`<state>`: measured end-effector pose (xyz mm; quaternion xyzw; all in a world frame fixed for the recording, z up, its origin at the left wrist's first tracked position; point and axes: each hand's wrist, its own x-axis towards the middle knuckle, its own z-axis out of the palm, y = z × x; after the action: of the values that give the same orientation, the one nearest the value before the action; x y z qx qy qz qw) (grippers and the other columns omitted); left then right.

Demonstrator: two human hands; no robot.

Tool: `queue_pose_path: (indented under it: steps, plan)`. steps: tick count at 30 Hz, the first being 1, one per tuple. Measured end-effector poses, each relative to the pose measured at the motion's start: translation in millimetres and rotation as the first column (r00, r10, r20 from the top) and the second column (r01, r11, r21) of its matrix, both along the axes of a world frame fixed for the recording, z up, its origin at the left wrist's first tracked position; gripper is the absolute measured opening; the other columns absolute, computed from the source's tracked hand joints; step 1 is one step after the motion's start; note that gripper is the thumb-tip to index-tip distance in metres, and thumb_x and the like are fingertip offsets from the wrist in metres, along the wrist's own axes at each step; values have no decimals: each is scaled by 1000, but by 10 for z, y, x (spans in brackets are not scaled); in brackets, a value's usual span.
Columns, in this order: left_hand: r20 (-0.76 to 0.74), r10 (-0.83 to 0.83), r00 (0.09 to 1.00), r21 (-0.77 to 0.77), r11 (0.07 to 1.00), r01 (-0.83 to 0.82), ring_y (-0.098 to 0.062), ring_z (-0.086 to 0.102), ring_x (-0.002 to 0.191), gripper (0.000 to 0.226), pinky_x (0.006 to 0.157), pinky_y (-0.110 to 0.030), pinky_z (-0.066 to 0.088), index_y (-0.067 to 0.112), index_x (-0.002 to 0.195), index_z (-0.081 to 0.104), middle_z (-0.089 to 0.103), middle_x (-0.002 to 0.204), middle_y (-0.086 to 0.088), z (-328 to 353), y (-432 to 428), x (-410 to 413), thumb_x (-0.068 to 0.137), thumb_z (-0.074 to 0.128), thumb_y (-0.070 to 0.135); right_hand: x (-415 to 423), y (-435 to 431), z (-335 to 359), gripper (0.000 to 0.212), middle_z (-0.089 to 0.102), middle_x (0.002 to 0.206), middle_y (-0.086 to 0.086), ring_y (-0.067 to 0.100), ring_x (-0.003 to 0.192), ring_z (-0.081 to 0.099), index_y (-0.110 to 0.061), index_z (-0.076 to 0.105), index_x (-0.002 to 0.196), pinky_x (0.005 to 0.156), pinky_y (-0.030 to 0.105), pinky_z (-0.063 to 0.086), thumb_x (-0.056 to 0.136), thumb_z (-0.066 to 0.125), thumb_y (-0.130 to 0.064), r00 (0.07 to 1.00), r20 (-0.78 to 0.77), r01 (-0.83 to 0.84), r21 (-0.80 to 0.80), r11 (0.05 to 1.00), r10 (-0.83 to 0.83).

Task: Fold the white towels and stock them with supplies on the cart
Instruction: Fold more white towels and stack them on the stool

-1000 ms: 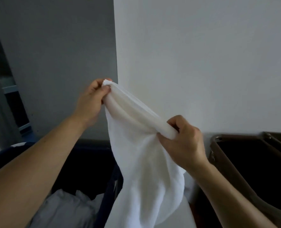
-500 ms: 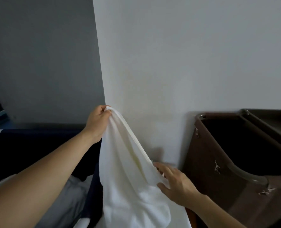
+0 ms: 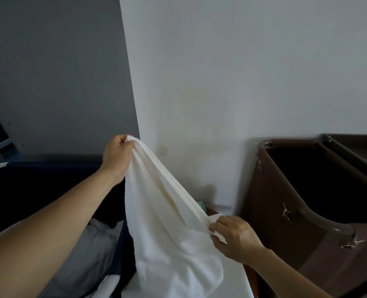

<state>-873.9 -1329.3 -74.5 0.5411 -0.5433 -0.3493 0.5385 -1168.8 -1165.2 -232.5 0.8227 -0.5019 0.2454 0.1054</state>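
The left hand (image 3: 115, 158) is raised in front of the corner where a grey wall (image 3: 49, 72) meets a white wall (image 3: 242, 82), its fingers curled tight round one top corner of a white towel (image 3: 169, 237). The right hand (image 3: 237, 239) sits lower and nearer the person, thumb and fingertips pinching the same hemmed edge further along. That edge runs taut as a slanting line from the upper left down to the lower right. Below it the rest of the towel hangs loose in soft folds, bunching towards the bottom of the view (where its lowest part ends cannot be made out). Both forearms are bare. Behind and below the left forearm is a dark blue bin (image 3: 49, 179) with pale grey linen (image 3: 92, 250) heaped inside it, just beside the hanging towel. To the right, well apart from the towel, a brown hamper (image 3: 275, 201) stands against the white wall, its mouth open and its inside dark, with small metal clips (image 3: 286, 212) along its side under a rounded rim. A small greenish thing shows just behind the taut edge, too hidden to identify.
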Motion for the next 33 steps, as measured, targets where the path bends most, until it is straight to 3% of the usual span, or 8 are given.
queue_pose_path:
  steps: [5,9,17,21,24,26,29,33]
  plan:
    - [206,-48,977,-35,998,57,-21,58,107,21,96,-43,48,20,117,58,61,111,4,-70,43,129,99,47,20,-17,-97,116,36,63,105,-7,15,95,59,-26,60,109,83,31,48,98,40,-54,978,-181,165,354,921,-105]
    - [367,-25,930,-64,997,52,-21,54,112,30,98,-40,45,15,128,54,58,121,1,-22,14,328,101,45,23,-160,-210,579,27,58,82,-12,10,75,58,-27,55,86,66,20,41,98,49,-50,997,-28,77,509,857,-73]
    - [206,180,962,-421,903,-79,-14,49,97,28,65,-20,32,16,122,58,57,109,4,1396,-263,447,103,45,32,-501,-692,3168,22,57,55,-12,0,50,53,-30,54,71,51,11,39,82,73,-35,823,532,267,-57,962,-197]
    - [196,225,955,-513,853,-95,-18,48,95,28,66,-23,27,10,120,55,55,106,-2,1988,-348,397,104,43,29,-469,-779,3763,13,58,57,-2,8,43,48,-18,52,92,46,22,37,94,64,-22,744,619,261,78,962,-252]
    - [254,181,950,-499,866,-32,-27,54,102,29,82,-31,40,4,119,54,58,113,-11,2146,-365,399,105,42,26,-373,-732,3953,10,50,65,6,17,50,42,-14,51,89,46,24,32,98,55,-15,815,425,271,321,907,-394]
    - [214,198,957,-518,853,-61,-28,55,101,27,88,-38,45,5,115,55,59,109,-12,2255,-346,401,104,42,26,-341,-679,4255,25,49,54,3,13,45,42,-6,56,74,48,24,32,97,53,-16,855,343,338,201,919,-389]
    - [53,222,974,-596,789,-147,-13,51,75,17,60,-10,39,10,103,51,53,83,0,2518,-338,404,104,42,24,-215,-601,4685,21,63,52,-4,-1,42,53,-14,63,79,50,24,39,94,53,-23,784,572,399,-167,902,-240]
    - [111,232,966,-575,808,-128,-16,48,75,17,62,-26,34,13,99,50,52,83,1,2678,-379,516,105,41,25,-31,-619,4768,17,68,66,13,22,46,64,-6,60,92,41,27,46,98,49,-18,734,635,304,12,953,-242]
